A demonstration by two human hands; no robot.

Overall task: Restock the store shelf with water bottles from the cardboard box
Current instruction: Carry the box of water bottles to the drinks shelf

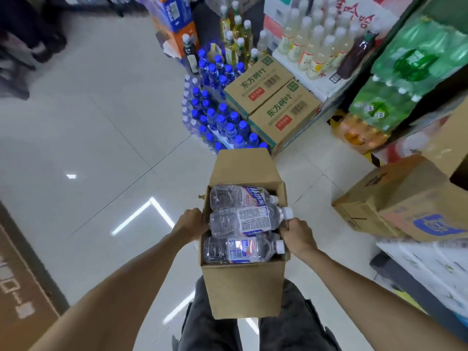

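While the person's dark trousers [215, 323] fill the bottom edge, an open cardboard box [244, 287] is held in front of them above the floor, with the left hand [191, 225] clasping its left wall and the right hand [297, 238] clasping its right wall, each grip closed on the cardboard. Inside it, water bottles [243, 221] lie on their sides, three showing on top, white caps toward the right; the far flap stands up. Underneath spreads a pale, glossy tiled floor [101, 138] that mirrors strip lights, with a brown mat [22, 282] at the lower left. To the right sit a tan carton with a blue mark [405, 211] and a low white shelf edge [430, 272]. Beyond the box, packs of blue-capped bottles [220, 117] stand on the floor beside two brown cartons with green print [273, 102]. Farther right are shrink-wrapped green bottles [410, 72] and orange ones [359, 133], and behind the cartons, rows of pale white-capped bottles [316, 39]. Blue and orange boxes [174, 19] are stacked at the far top.
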